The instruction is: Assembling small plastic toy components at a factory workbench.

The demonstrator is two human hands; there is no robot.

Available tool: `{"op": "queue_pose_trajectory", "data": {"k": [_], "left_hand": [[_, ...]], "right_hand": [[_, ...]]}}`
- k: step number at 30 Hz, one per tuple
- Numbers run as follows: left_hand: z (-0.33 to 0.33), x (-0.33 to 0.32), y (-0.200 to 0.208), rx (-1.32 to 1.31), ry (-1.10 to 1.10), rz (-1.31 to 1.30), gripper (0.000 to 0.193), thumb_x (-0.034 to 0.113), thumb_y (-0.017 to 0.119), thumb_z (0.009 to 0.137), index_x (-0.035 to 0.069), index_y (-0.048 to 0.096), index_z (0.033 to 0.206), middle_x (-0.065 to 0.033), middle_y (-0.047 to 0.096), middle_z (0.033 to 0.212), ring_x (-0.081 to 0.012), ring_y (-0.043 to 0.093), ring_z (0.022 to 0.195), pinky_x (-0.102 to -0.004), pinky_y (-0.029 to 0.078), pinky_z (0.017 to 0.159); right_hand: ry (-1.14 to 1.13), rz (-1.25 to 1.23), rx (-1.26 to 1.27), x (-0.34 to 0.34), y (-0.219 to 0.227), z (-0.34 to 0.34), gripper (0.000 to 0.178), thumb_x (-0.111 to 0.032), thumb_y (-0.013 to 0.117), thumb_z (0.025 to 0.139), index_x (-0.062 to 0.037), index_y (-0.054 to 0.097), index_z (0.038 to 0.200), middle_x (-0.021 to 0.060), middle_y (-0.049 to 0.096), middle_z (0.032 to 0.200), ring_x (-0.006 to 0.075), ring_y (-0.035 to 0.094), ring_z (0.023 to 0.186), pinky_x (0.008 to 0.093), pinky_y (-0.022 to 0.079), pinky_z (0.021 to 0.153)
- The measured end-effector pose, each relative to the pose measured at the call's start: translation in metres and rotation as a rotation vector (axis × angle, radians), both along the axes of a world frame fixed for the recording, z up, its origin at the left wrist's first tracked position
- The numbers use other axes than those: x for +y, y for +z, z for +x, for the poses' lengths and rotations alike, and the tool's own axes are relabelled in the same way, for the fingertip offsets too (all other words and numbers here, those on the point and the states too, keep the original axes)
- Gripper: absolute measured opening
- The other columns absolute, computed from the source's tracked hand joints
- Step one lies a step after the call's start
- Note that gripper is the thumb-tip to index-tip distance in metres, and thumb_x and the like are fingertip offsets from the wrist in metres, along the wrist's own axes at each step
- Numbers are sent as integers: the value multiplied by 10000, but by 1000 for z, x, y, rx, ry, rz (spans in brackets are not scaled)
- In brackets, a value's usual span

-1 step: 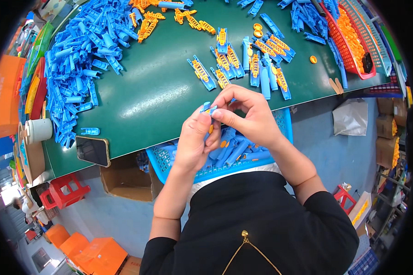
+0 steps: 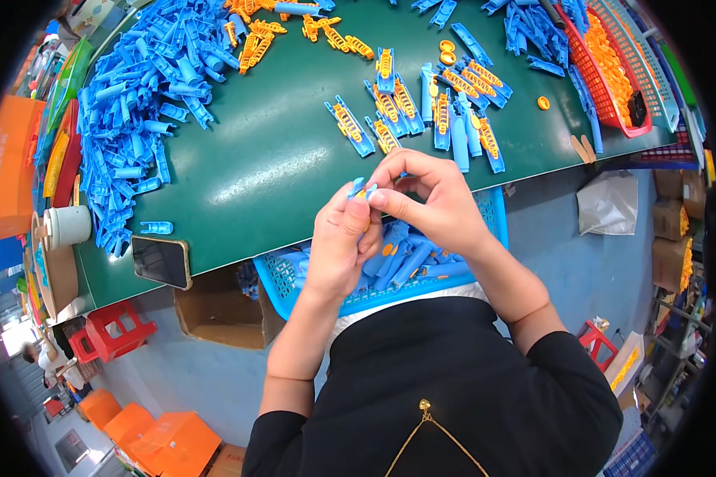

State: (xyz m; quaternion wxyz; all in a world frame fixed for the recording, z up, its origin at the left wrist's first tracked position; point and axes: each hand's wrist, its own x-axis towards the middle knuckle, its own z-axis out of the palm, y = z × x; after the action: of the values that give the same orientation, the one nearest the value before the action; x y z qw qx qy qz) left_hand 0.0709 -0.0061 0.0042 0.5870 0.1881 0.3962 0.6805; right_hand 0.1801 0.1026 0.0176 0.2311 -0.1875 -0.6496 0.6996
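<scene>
My left hand (image 2: pixel 340 242) is closed round a small blue plastic part with orange in it (image 2: pixel 361 189), mostly hidden by the fingers. My right hand (image 2: pixel 429 199) pinches at the same part, thumb and fingertips meeting its right side. A bit of blue shows among the right fingers, too small to name. Below both hands sits a light-blue basket (image 2: pixel 274 288) of blue plastic pieces with orange ends (image 2: pixel 410 262). On the green table (image 2: pixel 254 171), just beyond my hands, lie several blue shells with orange ladder-like inserts (image 2: pixel 348 126).
A large heap of blue shells (image 2: pixel 147 87) covers the table's left. Orange inserts (image 2: pixel 258 44) lie at the back. A red basket of small orange pieces (image 2: pixel 608 71) stands at the far right. A phone (image 2: pixel 161 261) and a white cup (image 2: pixel 68 226) are near the left edge.
My left hand has shifted very slightly, and less orange shows below its thumb. The table's contents look the same.
</scene>
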Motion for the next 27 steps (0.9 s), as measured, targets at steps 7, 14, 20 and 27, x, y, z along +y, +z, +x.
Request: {"op": "queue_pose_trajectory", "data": {"k": [7, 14, 20, 27], "left_hand": [[-17, -4, -1, 9, -202, -6, 413, 426, 422, 945, 27, 520, 897, 30, 401, 520, -23, 299, 387, -168, 248, 366], [-30, -6, 19, -50, -243, -144, 571, 536, 218, 952, 33, 441, 1105, -57, 496, 650, -44, 364, 444, -180, 248, 366], [-21, -30, 9, 406, 125, 39, 393, 40, 691, 784, 15, 499, 1126, -64, 572, 851, -79, 510, 741, -184, 407, 616], [-18, -28, -3, 885, 320, 233, 250, 2, 692, 765, -13, 591, 993, -83, 604, 800, -106, 519, 688, -216, 416, 611]], "right_hand": [[83, 20, 53, 9, -2, 1, 169, -64, 670, 785, -1, 586, 917, 65, 572, 967, 130, 558, 911, 269, 452, 781], [82, 612, 143, 10, -1, 4, 343, -72, 766, 643, -31, 594, 936, 101, 602, 987, 238, 583, 871, 339, 455, 787], [1, 369, 143, 4, 1, 6, 368, -29, 779, 625, -16, 575, 931, 102, 579, 884, 187, 583, 858, 277, 488, 700], [-34, 476, 220, -2, -7, 3, 256, -45, 766, 651, -8, 641, 871, 101, 632, 830, 212, 612, 794, 293, 478, 679]]}}
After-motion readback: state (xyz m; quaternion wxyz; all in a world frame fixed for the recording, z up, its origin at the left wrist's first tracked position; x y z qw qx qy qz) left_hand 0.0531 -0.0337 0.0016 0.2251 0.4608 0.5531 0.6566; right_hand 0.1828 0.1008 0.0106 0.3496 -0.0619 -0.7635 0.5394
